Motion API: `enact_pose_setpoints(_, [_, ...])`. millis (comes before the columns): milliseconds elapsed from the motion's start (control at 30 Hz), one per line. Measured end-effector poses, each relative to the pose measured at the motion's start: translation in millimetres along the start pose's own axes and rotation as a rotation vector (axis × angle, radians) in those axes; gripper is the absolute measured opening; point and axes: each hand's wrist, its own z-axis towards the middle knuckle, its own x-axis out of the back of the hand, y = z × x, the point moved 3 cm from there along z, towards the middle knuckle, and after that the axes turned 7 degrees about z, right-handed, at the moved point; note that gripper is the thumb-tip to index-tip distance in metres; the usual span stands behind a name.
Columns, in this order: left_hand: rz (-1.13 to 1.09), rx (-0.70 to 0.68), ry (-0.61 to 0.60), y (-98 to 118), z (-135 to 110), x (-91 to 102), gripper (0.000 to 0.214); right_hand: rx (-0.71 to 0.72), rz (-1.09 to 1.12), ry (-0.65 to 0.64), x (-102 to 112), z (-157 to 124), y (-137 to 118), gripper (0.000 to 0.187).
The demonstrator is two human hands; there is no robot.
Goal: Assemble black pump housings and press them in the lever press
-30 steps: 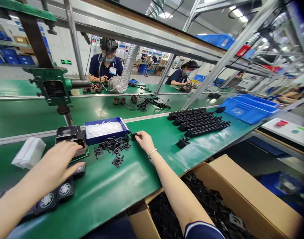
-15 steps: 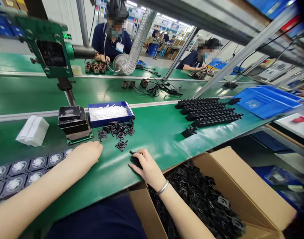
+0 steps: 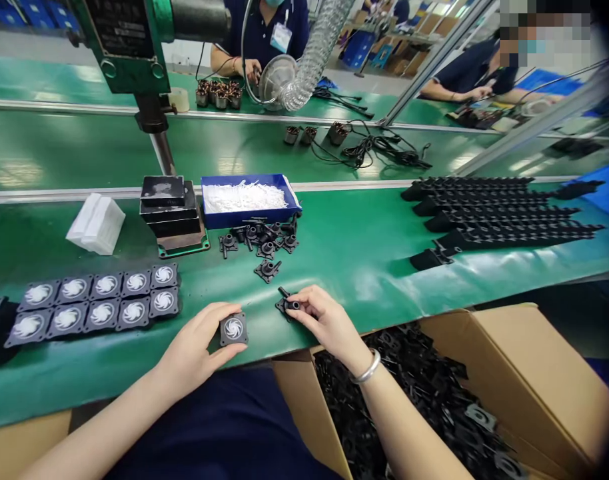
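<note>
Bare green mat (image 3: pixel 354 247) is lying open ahead of the right hand (image 3: pixel 327 321), between the loose black parts (image 3: pixel 262 239) and the stacked black strips (image 3: pixel 499 210). Rows of fan squares (image 3: pixel 99 303) are blocking the way left of the left hand (image 3: pixel 197 347). Blue tray (image 3: pixel 244 217) and press block (image 3: pixel 172 210) are walling off the far side. Cardboard box (image 3: pixel 509 360) is crowding the near edge on the right.

Place: a factory, with a line where lots of small parts are handled.
Worktop: long green worktop (image 3: pixel 364 253) strips run side by side.
Parts: the same little fan squares (image 3: pixel 104 303) lie in rows, black pieces (image 3: pixel 499 213) sit in long stacks, and a cardboard box (image 3: pixel 549 380) is full of black parts.
Machine: a green metal machine (image 3: pixel 129 40) stands over the worktop, beside a silver hose (image 3: pixel 314 60).
People: a worker (image 3: pixel 279 27) in a dark blue shirt sits across, and a second worker (image 3: pixel 484 70) sits further along.
</note>
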Motion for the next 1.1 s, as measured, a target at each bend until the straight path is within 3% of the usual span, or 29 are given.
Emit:
enact_pose_setpoints(100, [-0.175, 0.098, 0.050, -5, -5, -5.9, 0.055, 0.059, 0.002, 0.047, 1, 7, -23, 0.015])
enact_pose_setpoints(200, [-0.304, 0.125, 0.075, -7, -5, -9.3, 0.061, 0.210, 0.020, 0.080, -7, 14, -60, 0.018])
enact_pose_setpoints(367, [-0.333, 0.131, 0.073, -10, -4, -9.6, 0.060, 0.397, 0.123, -0.106, -39, 21, -99, 0.017])
enact_pose_setpoints(500, [-0.316, 0.147, 0.065, -13, -6, -11.3, 0.062, 0.456, 0.095, -0.146, -50, 25, -100, 0.018])
enact_pose_setpoints(733, [-0.285, 0.131, 0.081, -12, -5, -11.6, 0.060, 0.467, 0.056, -0.160, -52, 28, -101, 0.016])
enact_pose_setpoints(967, [-0.278, 0.122, 0.075, -11, -5, -10.1, 0.061, 0.385, 0.050, -0.185, -55, 28, -101, 0.013])
enact_pose_setpoints(1100, [-0.250, 0.100, 0.058, -10, -5, -8.9, 0.064, 0.446, 0.046, -0.175, -58, 25, -99, 0.015])
